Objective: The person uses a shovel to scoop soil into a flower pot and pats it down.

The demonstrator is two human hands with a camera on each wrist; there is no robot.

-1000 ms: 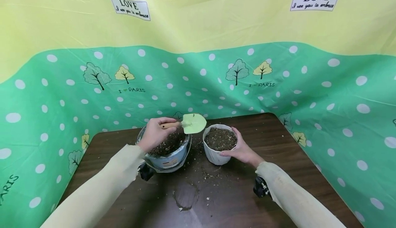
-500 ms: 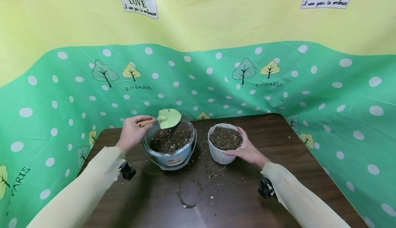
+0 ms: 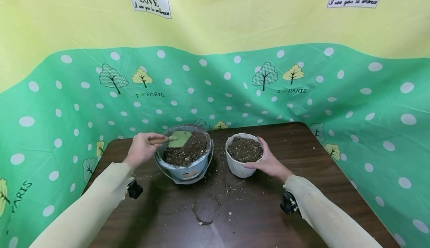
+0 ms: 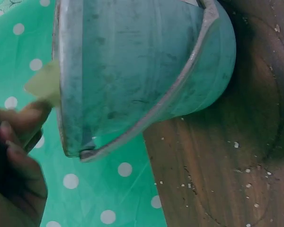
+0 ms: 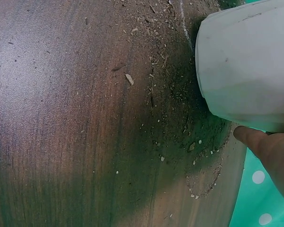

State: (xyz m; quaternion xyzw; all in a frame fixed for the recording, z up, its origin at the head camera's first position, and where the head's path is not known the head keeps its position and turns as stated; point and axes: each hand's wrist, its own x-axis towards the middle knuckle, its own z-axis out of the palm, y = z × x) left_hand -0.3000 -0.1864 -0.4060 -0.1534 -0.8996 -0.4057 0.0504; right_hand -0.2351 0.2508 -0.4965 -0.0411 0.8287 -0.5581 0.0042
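My left hand point(image 3: 142, 150) grips the wooden handle of a small pale green trowel point(image 3: 180, 139) at the left rim of a light blue bucket point(image 3: 176, 171). The blade is level with the rim, over the dark potting soil point(image 3: 188, 152). In the left wrist view, the trowel blade point(image 4: 45, 84) pokes out past the rim of the bucket point(image 4: 128, 61), beside my left fingers point(image 4: 31, 113). My right hand point(image 3: 272, 164) holds the right side of a white pot point(image 3: 236, 169) filled with soil, thumb in front and fingers behind; a fingertip shows below the pot point(image 5: 248, 66) in the right wrist view.
Both containers stand on a dark wooden table point(image 3: 255, 218). Spilled soil crumbs point(image 3: 233, 188) and a ring of dirt point(image 3: 205, 210) lie in front of them. A green dotted and yellow cloth point(image 3: 208, 80) hangs behind and along both sides.
My left hand has drawn the trowel leftward from between the containers, then lowered its blade into the bucket's mouth. My right hand stays on the white pot.
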